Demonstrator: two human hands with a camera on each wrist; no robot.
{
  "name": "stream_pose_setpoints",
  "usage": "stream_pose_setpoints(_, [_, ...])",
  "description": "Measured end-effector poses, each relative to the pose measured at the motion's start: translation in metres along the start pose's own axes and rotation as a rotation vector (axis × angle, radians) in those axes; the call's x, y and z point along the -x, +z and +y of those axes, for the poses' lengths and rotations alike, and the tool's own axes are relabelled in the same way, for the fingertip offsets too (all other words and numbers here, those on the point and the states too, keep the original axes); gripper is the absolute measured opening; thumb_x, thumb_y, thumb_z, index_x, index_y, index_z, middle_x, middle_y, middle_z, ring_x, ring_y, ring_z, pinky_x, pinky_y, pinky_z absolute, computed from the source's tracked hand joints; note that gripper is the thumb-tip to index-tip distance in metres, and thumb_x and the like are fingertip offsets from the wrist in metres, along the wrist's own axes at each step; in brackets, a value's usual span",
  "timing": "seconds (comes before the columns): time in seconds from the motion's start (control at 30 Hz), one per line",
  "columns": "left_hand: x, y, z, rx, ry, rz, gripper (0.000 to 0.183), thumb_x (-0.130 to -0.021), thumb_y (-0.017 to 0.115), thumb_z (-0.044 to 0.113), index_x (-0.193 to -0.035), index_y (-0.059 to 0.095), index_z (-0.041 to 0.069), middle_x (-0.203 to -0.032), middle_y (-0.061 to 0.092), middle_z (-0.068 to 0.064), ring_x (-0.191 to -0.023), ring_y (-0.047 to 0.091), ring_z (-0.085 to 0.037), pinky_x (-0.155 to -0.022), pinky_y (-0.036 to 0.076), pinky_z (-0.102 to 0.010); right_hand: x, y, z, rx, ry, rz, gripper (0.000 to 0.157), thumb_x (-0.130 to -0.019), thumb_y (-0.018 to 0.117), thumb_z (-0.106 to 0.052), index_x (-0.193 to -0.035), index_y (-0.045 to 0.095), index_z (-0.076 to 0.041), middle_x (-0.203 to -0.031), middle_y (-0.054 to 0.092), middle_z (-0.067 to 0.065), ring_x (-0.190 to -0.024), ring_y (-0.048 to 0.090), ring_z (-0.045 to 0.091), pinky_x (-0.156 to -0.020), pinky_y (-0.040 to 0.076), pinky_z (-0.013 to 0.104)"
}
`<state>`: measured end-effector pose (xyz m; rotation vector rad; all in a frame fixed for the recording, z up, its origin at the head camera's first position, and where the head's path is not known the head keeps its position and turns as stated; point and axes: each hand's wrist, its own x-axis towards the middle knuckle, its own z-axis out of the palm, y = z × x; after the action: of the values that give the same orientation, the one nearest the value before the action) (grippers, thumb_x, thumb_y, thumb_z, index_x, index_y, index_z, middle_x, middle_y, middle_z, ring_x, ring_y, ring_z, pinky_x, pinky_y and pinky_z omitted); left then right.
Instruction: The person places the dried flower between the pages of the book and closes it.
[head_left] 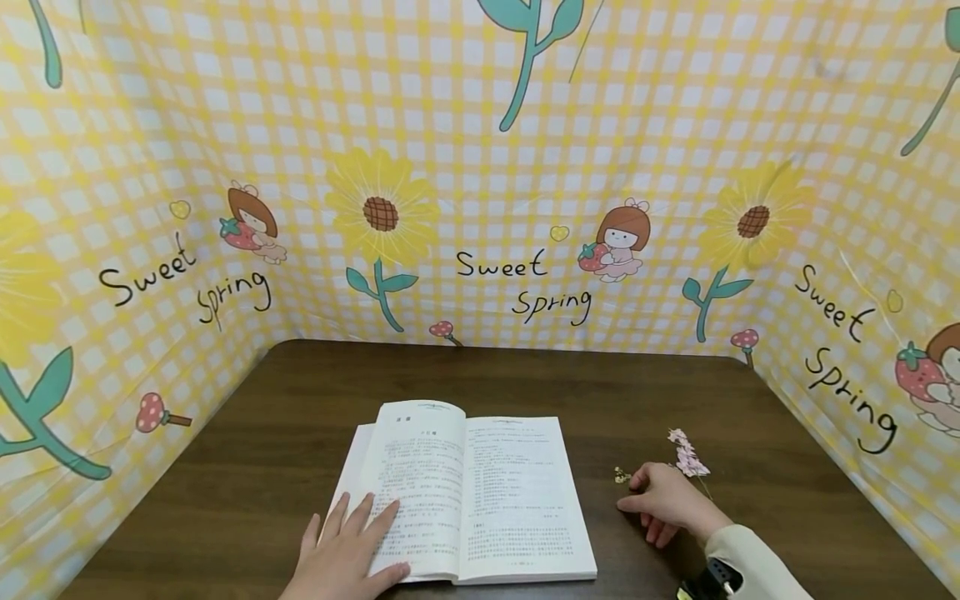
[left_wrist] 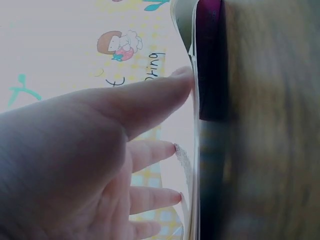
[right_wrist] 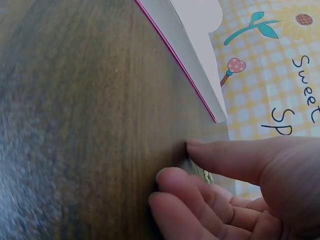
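Observation:
An open book lies on the table, its printed pages facing up. My left hand rests on the lower part of the left page with fingers spread; in the left wrist view its thumb lies against the page's edge. To the right of the book, my right hand is low at the tabletop, fingers bent, with a gap between thumb and fingertips. Just past its fingers is a small yellowish dried flower sprig, partly seen behind the thumb in the right wrist view. A pink flower sprig lies beyond the hand, its stem partly hidden.
The dark wooden table is enclosed on three sides by a yellow checked cloth printed with sunflowers and lettering. A dark band with a device is on the right wrist. The book's pinkish-red cover edge shows in the right wrist view.

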<state>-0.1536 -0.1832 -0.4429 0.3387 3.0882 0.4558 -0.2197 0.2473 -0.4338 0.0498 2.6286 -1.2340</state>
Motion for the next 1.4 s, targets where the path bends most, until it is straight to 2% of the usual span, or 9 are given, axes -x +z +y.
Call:
stream_pose_setpoints(0.2, [-0.002, 0.006, -0.003, 0.051, 0.000, -0.033, 0.080, -0.082, 0.072, 0.056, -0.142, 0.054, 0.007, -0.147, 0.044, -0.027, -0.134, 0.032, -0.057, -0.100, 0.025, -0.076, 0.003, -0.003, 0.000, -0.031, -0.034, -0.030, 0.021, -0.084, 0.073, -0.006, -0.090, 0.054, 0.001, -0.061, 0.056, 0.013, -0.042, 0.059, 0.019, -0.042, 0.053, 0.038])
stream_pose_setpoints(0.47, [-0.004, 0.005, 0.006, 0.068, -0.048, -0.141, 0.077, -0.086, 0.070, 0.052, -0.143, 0.051, 0.003, -0.148, 0.038, -0.032, -0.132, 0.032, -0.060, -0.095, 0.024, -0.081, 0.004, -0.007, -0.002, -0.022, -0.037, -0.063, 0.012, -0.087, 0.070, -0.004, -0.087, 0.060, 0.002, -0.061, 0.057, 0.011, -0.045, 0.063, 0.021, -0.045, 0.055, 0.039])
stream_pose_setpoints(0.73, [-0.005, 0.005, 0.006, 0.039, -0.023, -0.147, 0.076, -0.086, 0.071, 0.050, -0.142, 0.052, 0.003, -0.147, 0.040, -0.031, -0.131, 0.034, -0.059, -0.091, 0.026, -0.083, 0.002, -0.010, 0.001, 0.009, -0.091, -0.092, 0.014, -0.088, 0.068, -0.003, -0.075, 0.063, 0.000, -0.058, 0.058, 0.009, -0.045, 0.064, 0.021, -0.045, 0.055, 0.038])
stream_pose_setpoints(1.0, [-0.009, 0.008, 0.008, 0.006, -0.041, -0.178, 0.074, -0.085, 0.074, 0.046, -0.140, 0.052, 0.001, -0.146, 0.039, -0.034, -0.130, 0.033, -0.062, -0.087, 0.027, -0.085, 0.001, -0.012, 0.002, 0.010, -0.107, -0.106, 0.017, -0.089, 0.065, -0.002, -0.073, 0.062, 0.000, -0.058, 0.057, 0.008, -0.046, 0.064, 0.021, -0.046, 0.056, 0.039])
stream_pose_setpoints(1.17, [-0.009, 0.007, 0.011, -0.002, -0.054, -0.205, 0.072, -0.088, 0.071, 0.045, -0.141, 0.052, 0.001, -0.146, 0.038, -0.035, -0.130, 0.032, -0.063, -0.085, 0.026, -0.086, 0.001, -0.011, 0.001, 0.037, -0.105, -0.108, 0.017, -0.089, 0.064, -0.003, -0.072, 0.062, 0.000, -0.058, 0.057, 0.008, -0.045, 0.063, 0.020, -0.045, 0.055, 0.038])
stream_pose_setpoints(1.4, [-0.008, 0.004, 0.015, -0.020, -0.058, -0.201, 0.072, -0.087, 0.071, 0.047, -0.138, 0.053, -0.001, -0.144, 0.039, -0.036, -0.129, 0.032, -0.064, -0.082, 0.030, -0.086, 0.002, -0.011, 0.001, 0.035, -0.122, -0.114, 0.015, -0.088, 0.062, -0.002, -0.072, 0.061, -0.001, -0.058, 0.057, 0.008, -0.045, 0.063, 0.019, -0.045, 0.055, 0.038])
